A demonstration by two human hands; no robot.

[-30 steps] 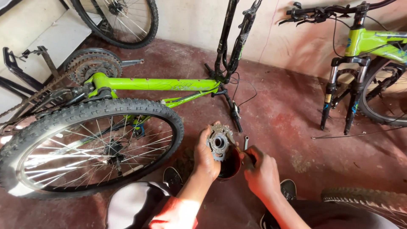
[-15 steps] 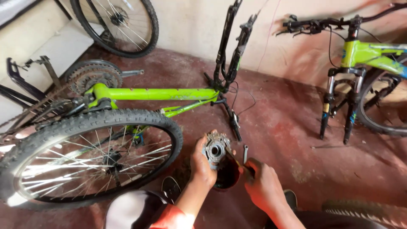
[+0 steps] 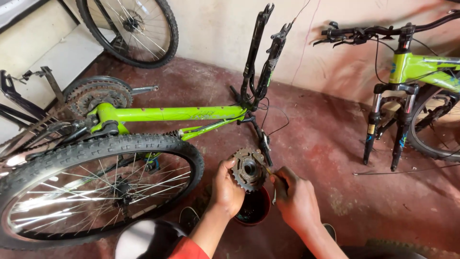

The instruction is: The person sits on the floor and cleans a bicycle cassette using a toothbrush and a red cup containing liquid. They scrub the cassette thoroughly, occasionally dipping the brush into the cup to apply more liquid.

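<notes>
- Above the dark bowl (image 3: pixel 254 207), your left hand (image 3: pixel 226 189) gripped the sprocket cluster (image 3: pixel 247 169), as it had half a second earlier.
- Your right hand (image 3: pixel 294 199) pinched a thin tool (image 3: pixel 273 194), its tip now at the cluster's edge.
- Beside you, the green frame (image 3: pixel 172 114) and wheel (image 3: pixel 91 184) lay unmoved.

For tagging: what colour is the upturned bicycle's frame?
Bright lime green frame, clearest in the head view.

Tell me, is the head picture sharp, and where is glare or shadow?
Head view: the sprocket cluster and both hands, left hand and right hand, are sharp; glare brightens the wheel rim at lower left; the small dark bowl lies in shadow; edges bend slightly.
</notes>
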